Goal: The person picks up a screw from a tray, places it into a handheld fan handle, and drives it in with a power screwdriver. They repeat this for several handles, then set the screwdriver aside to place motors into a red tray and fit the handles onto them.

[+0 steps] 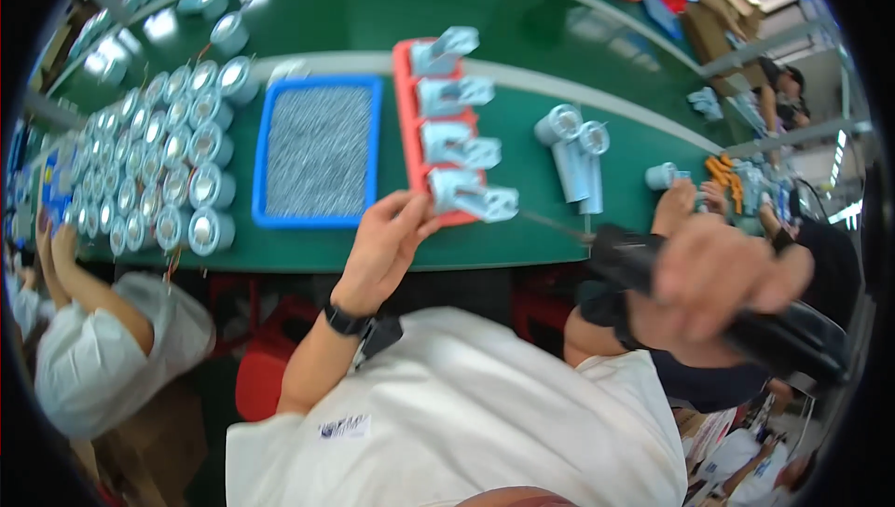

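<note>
A red holder (407, 106) lies on the green bench with several light-blue plastic handle-shaped parts in a row along it. My left hand (387, 237) has its thumb and fingers closed at the near left corner of the holder, beside the nearest light-blue part (457, 192). Whether a small piece is between the fingertips is hidden. My right hand (713, 279), blurred, is wrapped round a black electric screwdriver (626, 255). Its thin bit points left, with the tip close to the outer end of that nearest part.
Left of the holder stands a blue tray (262, 157) full of small metal screws. Rows of round light-blue motor housings (213, 188) cover the bench further left. Two assembled light-blue units (576, 167) lie to the right. Co-workers sit at both sides.
</note>
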Action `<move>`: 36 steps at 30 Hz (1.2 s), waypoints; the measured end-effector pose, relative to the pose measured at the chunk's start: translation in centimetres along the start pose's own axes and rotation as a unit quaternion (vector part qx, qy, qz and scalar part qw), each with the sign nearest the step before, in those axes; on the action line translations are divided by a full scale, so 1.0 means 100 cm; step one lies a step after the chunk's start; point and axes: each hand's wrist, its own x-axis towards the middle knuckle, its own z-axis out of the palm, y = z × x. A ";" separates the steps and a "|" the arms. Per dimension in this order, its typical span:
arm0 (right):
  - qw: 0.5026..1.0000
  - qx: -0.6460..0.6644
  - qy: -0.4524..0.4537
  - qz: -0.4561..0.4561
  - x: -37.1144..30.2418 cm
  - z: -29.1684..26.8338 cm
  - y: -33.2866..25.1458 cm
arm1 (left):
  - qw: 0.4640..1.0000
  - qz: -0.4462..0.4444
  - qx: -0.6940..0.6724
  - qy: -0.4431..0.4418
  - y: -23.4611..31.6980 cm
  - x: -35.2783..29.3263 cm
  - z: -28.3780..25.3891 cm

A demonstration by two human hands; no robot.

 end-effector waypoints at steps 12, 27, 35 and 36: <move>0.934 0.215 0.277 -0.072 -0.037 -0.004 0.068 | 0.999 -0.012 -0.032 0.027 -0.007 0.005 0.014; 0.943 0.212 0.241 -0.090 -0.030 -0.008 0.079 | 0.998 -0.002 -0.048 0.030 -0.013 0.007 0.018; 0.912 0.243 0.310 -0.111 -0.023 0.005 0.075 | 0.995 0.040 -0.092 0.020 -0.010 0.008 0.017; 0.904 0.253 0.326 -0.113 -0.023 0.006 0.077 | 0.995 0.046 -0.087 0.011 -0.013 0.012 0.012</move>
